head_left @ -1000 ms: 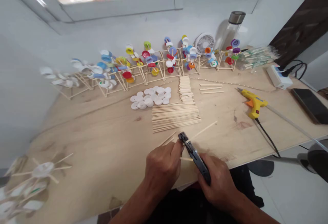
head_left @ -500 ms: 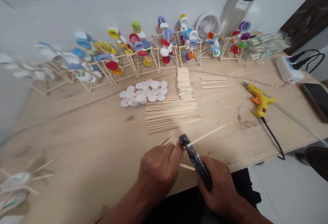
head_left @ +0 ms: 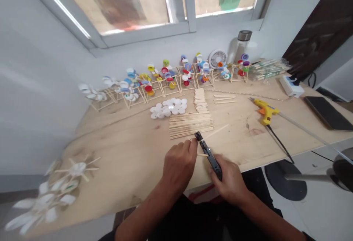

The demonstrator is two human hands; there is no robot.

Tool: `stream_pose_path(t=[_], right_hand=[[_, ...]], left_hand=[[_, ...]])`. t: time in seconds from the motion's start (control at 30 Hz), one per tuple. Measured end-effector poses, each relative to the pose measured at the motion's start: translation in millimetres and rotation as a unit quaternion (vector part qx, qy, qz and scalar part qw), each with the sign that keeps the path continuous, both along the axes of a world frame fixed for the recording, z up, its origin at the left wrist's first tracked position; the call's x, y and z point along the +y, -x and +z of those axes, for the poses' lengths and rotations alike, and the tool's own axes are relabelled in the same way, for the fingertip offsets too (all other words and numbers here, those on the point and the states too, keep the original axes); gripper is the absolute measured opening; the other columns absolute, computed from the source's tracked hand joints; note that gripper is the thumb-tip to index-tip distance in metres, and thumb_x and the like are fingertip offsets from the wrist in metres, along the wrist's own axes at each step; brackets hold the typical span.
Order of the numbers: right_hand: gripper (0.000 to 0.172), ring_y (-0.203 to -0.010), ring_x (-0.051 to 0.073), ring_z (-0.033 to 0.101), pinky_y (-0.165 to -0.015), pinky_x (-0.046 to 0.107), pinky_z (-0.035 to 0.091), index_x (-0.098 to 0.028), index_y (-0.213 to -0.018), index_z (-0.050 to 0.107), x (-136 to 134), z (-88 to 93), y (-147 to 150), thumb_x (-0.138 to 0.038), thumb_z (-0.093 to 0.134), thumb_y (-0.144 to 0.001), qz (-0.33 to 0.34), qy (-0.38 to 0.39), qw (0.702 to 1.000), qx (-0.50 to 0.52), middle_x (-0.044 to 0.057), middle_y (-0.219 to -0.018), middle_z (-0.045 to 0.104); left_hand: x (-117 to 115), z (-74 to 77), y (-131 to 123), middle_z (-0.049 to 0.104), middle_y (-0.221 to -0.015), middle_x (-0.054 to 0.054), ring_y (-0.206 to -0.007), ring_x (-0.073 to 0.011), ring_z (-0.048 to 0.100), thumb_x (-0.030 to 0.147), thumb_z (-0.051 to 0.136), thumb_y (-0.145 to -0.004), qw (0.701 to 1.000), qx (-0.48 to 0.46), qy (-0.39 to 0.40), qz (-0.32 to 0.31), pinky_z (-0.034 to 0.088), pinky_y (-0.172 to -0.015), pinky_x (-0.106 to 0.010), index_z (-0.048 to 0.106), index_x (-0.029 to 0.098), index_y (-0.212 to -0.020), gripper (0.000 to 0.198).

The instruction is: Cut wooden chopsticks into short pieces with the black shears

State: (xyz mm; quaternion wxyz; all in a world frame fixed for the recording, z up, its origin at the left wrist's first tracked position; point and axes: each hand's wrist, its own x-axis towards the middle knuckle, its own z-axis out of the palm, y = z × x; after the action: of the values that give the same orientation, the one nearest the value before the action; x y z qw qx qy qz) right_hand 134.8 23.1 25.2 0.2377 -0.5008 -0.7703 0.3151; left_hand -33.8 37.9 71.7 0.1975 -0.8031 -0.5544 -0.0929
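My right hand is closed round the handles of a dark cutting tool, which points up and to the left. At the tool's head my left hand pinches a thin wooden stick that slants out to the right. A short stick piece shows between the hand and the tool. Just beyond the hands lies a row of long sticks. Behind it are a stack of short sticks and a group of white caps.
Pinwheel models of coloured caps line the back. A yellow glue gun, a phone and a power strip are on the right. Stick-and-cap wheels lie at the left. A bottle and small fan stand behind.
The view has tilted up and widened, showing the window and more of the left side. Both hands still hold the stick and the tool.
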Motion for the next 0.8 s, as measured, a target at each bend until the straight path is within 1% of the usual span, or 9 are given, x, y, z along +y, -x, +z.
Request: stream_pose_path(t=[0.07, 0.13, 0.23, 0.3, 0.37, 0.47, 0.6, 0.7, 0.8], right_hand=[[0.026, -0.081, 0.023, 0.061, -0.071, 0.031, 0.044, -0.020, -0.105, 0.052, -2, 6.2, 1, -0.019, 0.047, -0.079, 0.005, 0.012, 1.000, -0.004, 0.005, -0.088, 0.066], [0.028, -0.083, 0.022, 0.061, -0.072, 0.031, 0.044, -0.020, -0.108, 0.051, -6, 11.4, 3, -0.018, 0.046, -0.080, 0.013, 0.020, 1.000, -0.005, 0.005, -0.089, 0.066], [0.029, -0.084, 0.022, 0.061, -0.074, 0.030, 0.043, -0.020, -0.108, 0.051, -13, 16.1, 3, -0.018, 0.046, -0.080, 0.014, 0.026, 0.999, -0.014, 0.005, -0.090, 0.066], [0.029, -0.086, 0.022, 0.060, -0.075, 0.031, 0.043, -0.020, -0.108, 0.052, -16, 17.2, 3, -0.018, 0.047, -0.079, 0.011, 0.025, 0.999, -0.021, 0.005, -0.091, 0.066], [0.031, -0.088, 0.023, 0.059, -0.077, 0.032, 0.042, -0.020, -0.109, 0.051, -19, 17.5, 3, -0.018, 0.047, -0.078, 0.011, 0.018, 0.999, -0.026, 0.006, -0.094, 0.065], [0.035, -0.091, 0.024, 0.058, -0.079, 0.034, 0.042, -0.019, -0.112, 0.049, -22, 17.9, 1, -0.018, 0.049, -0.077, 0.013, -0.001, 0.999, -0.037, 0.007, -0.099, 0.064], [0.037, -0.092, 0.025, 0.057, -0.080, 0.036, 0.042, -0.018, -0.113, 0.049, -23, 19.8, 0, -0.017, 0.048, -0.075, 0.018, -0.015, 0.998, -0.053, 0.008, -0.102, 0.063], [0.039, -0.094, 0.025, 0.056, -0.081, 0.037, 0.042, -0.017, -0.113, 0.048, -23, 20.9, 0, -0.016, 0.048, -0.074, 0.027, -0.019, 0.998, -0.055, 0.009, -0.102, 0.063], [0.040, -0.095, 0.025, 0.056, -0.082, 0.037, 0.042, -0.017, -0.114, 0.048, -22, 21.1, 0, -0.016, 0.048, -0.074, 0.032, -0.016, 0.998, -0.058, 0.010, -0.103, 0.063]], left_hand=[[-5, -1.2, 0, 0.058, -0.064, -0.002, -0.054, -0.0191, 0.054, 0.008, 0.046, -0.082, 1.000, 0.001, -0.006, 0.021, 0.034, -0.050, -0.030, 0.058, 0.012, -0.097, 0.020], [-8, -2.9, 1, 0.057, -0.060, -0.001, -0.051, -0.0182, 0.053, 0.013, 0.046, -0.085, 0.999, -0.002, -0.018, 0.029, 0.032, -0.047, -0.030, 0.059, 0.014, -0.092, 0.015], [-11, -5.9, 6, 0.057, -0.057, 0.000, -0.047, -0.0165, 0.052, 0.017, 0.043, -0.087, 0.999, -0.007, -0.034, 0.010, 0.030, -0.045, -0.028, 0.059, 0.015, -0.088, 0.016], [-12, -8.1, 9, 0.058, -0.056, 0.000, -0.045, -0.0154, 0.052, 0.016, 0.041, -0.088, 0.999, -0.021, -0.034, -0.009, 0.030, -0.044, -0.027, 0.058, 0.015, -0.089, 0.017], [-13, -9.9, 12, 0.059, -0.057, 0.000, -0.045, -0.0148, 0.053, 0.014, 0.040, -0.087, 0.998, -0.055, -0.024, -0.028, 0.029, -0.043, -0.026, 0.057, 0.015, -0.088, 0.017], [-15, -10.8, 15, 0.061, -0.060, -0.001, -0.047, -0.0143, 0.054, 0.010, 0.037, -0.085, 0.990, -0.131, 0.010, -0.057, 0.031, -0.043, -0.024, 0.054, 0.016, -0.085, 0.018], [-17, -7.9, 19, 0.063, -0.065, -0.003, -0.054, -0.0151, 0.058, 0.007, 0.037, -0.082, 0.965, -0.231, 0.080, -0.094, 0.036, -0.047, -0.023, 0.052, 0.015, -0.088, 0.018], [-18, -3.7, 23, 0.062, -0.064, -0.002, -0.057, -0.0168, 0.060, 0.007, 0.039, -0.079, 0.950, -0.263, 0.149, -0.083, 0.037, -0.049, -0.023, 0.051, 0.016, -0.091, 0.019], [-17, 2.7, 25, 0.059, -0.060, 0.000, -0.055, -0.0164, 0.058, 0.010, 0.039, -0.080, 0.930, -0.291, 0.218, -0.062, 0.036, -0.049, -0.022, 0.053, 0.018, -0.089, 0.017]])
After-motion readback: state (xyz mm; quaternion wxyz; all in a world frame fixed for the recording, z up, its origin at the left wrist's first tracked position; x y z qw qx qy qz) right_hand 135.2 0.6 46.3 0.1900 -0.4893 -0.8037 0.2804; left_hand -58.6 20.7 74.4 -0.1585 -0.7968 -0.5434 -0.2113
